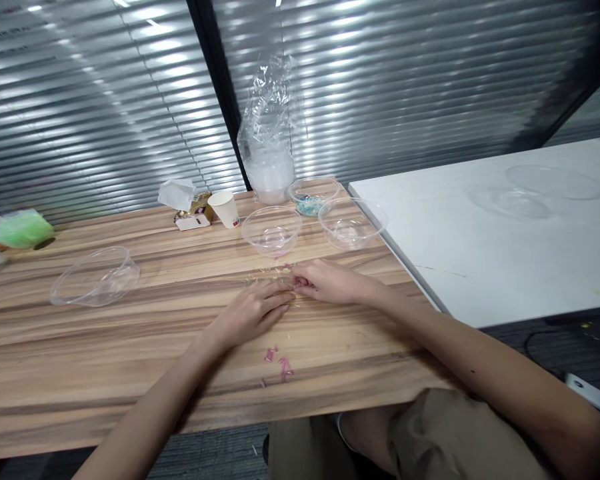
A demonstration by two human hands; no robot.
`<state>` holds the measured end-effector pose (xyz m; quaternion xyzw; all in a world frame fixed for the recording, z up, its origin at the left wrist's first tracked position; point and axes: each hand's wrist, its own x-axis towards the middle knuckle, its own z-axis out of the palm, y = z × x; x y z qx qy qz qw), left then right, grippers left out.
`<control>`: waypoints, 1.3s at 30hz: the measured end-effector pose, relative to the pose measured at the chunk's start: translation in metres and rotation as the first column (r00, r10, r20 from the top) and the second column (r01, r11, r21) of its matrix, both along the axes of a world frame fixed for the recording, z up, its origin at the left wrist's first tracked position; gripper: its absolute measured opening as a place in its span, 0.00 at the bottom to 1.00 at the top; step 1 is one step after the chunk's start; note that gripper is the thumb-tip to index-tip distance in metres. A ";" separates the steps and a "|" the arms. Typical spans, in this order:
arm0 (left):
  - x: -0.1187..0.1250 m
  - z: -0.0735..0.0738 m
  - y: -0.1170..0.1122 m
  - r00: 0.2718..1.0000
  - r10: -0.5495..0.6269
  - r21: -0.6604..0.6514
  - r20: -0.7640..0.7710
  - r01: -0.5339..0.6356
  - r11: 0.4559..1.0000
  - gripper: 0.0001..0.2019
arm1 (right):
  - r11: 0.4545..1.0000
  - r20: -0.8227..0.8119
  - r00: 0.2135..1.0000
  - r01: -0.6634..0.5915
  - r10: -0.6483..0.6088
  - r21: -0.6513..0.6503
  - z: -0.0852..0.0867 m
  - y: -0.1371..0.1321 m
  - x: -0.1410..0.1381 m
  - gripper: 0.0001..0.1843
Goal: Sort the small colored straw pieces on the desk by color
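My left hand [257, 308] lies on the wooden table with its fingers stretched out, over some small yellow bits [265, 271]. Its fingertips meet my right hand [316, 280], whose fingers are curled into a pinch; what they hold, if anything, is too small to make out. Tiny pink and yellow scraps lie around both hands. Closer to me is a small group of pink scraps [285, 368]. Just beyond the hands stand two clear plastic bowls, a left one [271, 230] and a right one [354, 223]. Behind them, a third clear bowl [314, 193] contains blue bits.
Another clear bowl [95, 277] is at the left. A paper cup [225, 209], a tissue box [194, 215] and a plastic bag of stacked tubs [270, 170] line the back. A green bag [21, 229] lies far left. A white table [520, 260] adjoins on the right.
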<state>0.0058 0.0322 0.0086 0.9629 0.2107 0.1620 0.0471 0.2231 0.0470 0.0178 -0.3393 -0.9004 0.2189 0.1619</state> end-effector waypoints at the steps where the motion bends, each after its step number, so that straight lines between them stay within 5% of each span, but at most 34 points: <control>1: 0.000 0.000 0.000 1.000 -0.001 0.000 0.000 0.001 1.000 0.13 | 1.000 0.000 1.000 0.000 0.000 -0.001 0.000 0.000 0.000 0.03; 39: 0.001 0.001 0.000 1.000 -0.014 0.003 0.014 0.014 1.000 0.12 | 1.000 -0.004 1.000 0.026 -0.026 0.006 0.001 -0.001 -0.001 0.02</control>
